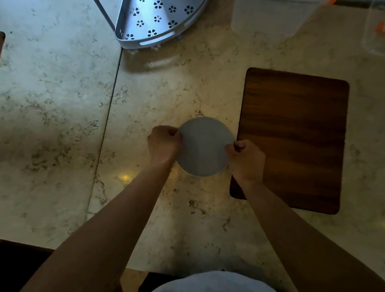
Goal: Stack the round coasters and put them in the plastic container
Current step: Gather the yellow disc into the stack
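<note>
We had the round coasters (204, 147) pinched at opposite edges by our left hand (164, 143) and right hand (245, 160), seemingly already stacked (the count was unclear), low over the marble counter (47, 105), while the plastic container (271, 13) stood well apart, unfilled.

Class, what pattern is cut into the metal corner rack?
Small flower-shaped cut-outs across the grey metal corner rack, seen in the head view.

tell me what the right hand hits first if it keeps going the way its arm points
The right hand points up and left, so it would push further over the coaster stack it grips, then probably meet the left hand.
</note>
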`<act>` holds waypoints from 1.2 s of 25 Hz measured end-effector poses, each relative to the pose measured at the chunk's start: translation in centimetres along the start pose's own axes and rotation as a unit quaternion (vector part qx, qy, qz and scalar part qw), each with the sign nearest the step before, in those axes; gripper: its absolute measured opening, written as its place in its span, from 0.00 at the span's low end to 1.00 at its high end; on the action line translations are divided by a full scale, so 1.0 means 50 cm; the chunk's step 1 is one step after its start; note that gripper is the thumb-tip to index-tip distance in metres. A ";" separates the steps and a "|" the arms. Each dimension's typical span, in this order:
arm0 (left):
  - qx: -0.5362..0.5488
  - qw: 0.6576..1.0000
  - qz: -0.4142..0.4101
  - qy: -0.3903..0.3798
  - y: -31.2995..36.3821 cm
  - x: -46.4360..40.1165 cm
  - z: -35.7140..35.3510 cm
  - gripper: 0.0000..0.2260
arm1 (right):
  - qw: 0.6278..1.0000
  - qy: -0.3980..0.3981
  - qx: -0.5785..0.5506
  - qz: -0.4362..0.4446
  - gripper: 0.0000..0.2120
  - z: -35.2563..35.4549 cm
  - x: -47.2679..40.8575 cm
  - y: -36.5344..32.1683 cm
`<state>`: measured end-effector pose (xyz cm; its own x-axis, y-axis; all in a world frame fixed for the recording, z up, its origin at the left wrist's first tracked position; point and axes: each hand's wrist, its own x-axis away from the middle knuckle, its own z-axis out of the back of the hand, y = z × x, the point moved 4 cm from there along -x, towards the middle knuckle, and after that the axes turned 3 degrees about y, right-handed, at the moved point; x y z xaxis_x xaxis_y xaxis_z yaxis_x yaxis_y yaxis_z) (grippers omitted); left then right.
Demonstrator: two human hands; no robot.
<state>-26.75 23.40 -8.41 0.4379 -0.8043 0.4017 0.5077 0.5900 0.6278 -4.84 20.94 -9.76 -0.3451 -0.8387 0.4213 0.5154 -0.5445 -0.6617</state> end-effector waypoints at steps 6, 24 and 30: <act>-0.029 0.999 -0.027 0.020 0.000 0.007 0.006 0.08 | 0.998 0.028 0.055 0.030 0.10 0.002 0.002 -0.006; 0.002 1.000 0.022 0.012 0.004 0.031 -0.007 0.19 | 0.993 -0.003 -0.033 -0.113 0.12 0.009 -0.027 -0.005; -0.007 0.998 0.054 0.008 0.004 0.028 -0.013 0.14 | 0.988 -0.020 -0.063 -0.142 0.13 -0.001 -0.031 -0.001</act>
<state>-25.54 22.45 -8.17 0.5023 -0.7351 0.4552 0.4679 0.6738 0.5719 -4.36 22.27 -10.41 -0.4285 -0.6530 0.6245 0.2987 -0.7547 -0.5842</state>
